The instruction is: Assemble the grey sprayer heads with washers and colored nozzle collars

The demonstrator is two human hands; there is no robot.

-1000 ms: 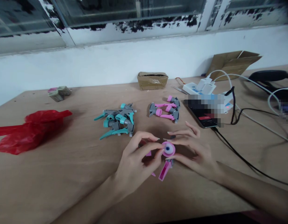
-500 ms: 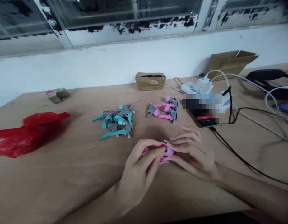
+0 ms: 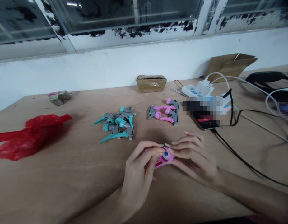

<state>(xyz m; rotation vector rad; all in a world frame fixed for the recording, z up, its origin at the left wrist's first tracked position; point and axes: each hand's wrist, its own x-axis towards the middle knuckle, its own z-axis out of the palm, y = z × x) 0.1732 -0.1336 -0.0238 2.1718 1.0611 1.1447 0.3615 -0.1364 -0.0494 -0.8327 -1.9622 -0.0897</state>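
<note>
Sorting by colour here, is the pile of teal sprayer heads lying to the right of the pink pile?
No, the teal sprayer heads lie left of the pink sprayer heads on the table.

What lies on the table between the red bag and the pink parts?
The head view shows a pile of teal and grey parts between the red bag and the pink parts.

A small pink spray nozzle [image 3: 164, 157] with a blue-centred round cap sits lower centre of the frame, tilted, pinched between fingertips.

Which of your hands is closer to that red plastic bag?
Left. The left hand sits right of the red plastic bag across bare table; the right hand is farther right.
</note>
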